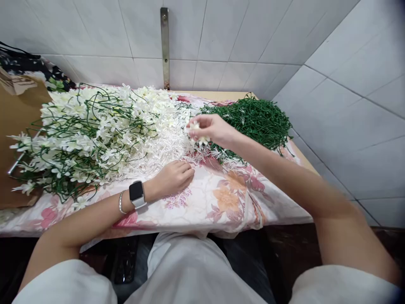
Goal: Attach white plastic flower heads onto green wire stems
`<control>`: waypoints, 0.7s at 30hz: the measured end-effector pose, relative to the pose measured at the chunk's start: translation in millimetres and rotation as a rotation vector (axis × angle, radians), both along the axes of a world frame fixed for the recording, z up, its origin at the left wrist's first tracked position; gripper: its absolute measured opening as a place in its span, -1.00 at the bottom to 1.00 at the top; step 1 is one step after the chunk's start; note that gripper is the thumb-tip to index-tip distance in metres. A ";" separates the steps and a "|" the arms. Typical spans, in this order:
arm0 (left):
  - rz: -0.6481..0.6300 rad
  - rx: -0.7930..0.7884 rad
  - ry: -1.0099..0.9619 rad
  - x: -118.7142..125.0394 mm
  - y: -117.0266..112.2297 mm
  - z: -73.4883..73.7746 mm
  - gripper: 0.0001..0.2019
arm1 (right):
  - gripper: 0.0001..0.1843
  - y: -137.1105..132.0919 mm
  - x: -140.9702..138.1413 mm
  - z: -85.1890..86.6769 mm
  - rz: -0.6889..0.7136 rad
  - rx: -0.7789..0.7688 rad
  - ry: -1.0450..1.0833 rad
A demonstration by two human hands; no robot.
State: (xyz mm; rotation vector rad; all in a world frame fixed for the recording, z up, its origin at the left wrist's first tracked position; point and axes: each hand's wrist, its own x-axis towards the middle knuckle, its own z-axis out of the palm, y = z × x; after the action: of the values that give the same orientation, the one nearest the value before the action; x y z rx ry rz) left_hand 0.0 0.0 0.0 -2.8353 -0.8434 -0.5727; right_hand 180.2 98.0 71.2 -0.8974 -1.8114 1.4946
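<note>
My right hand is raised over the table's middle, its fingers pinched on a small white artificial flower. My left hand rests on the floral tablecloth with its fingers curled in beside a heap of white plastic stamens; what it holds, if anything, is hidden. A watch and a bracelet are on the left wrist. A large pile of white flowers on green stems lies to the left.
A mound of bare green plastic stems lies at the back right near the tiled wall. A brown cardboard sheet and dark patterned cloth are at the far left. A metal strip hangs on the wall.
</note>
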 end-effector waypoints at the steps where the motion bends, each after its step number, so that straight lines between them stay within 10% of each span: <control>1: 0.011 0.020 -0.055 -1.1 -1.0 1.8 -0.79 | -0.78 -8.9 4.2 -8.2 -0.007 -0.026 -0.032; 7: 0.171 -0.017 -0.380 -4.3 -1.5 21.6 -0.82 | -0.69 -35.6 16.3 -28.8 0.079 0.281 -0.366; 13: 0.414 -0.408 -0.329 4.1 11.0 48.1 -0.75 | -0.52 -40.5 23.6 -30.7 0.195 0.358 -0.356; 21: 0.373 -0.604 -0.207 12.2 21.7 37.0 -0.72 | -0.66 -38.2 43.2 -38.6 0.133 0.358 -0.295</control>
State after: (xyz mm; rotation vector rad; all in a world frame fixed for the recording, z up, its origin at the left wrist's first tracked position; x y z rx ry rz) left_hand 12.2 21.7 37.0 -3.0084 -1.8027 -0.6482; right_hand 223.3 59.8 32.6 -0.8629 -2.3017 1.1004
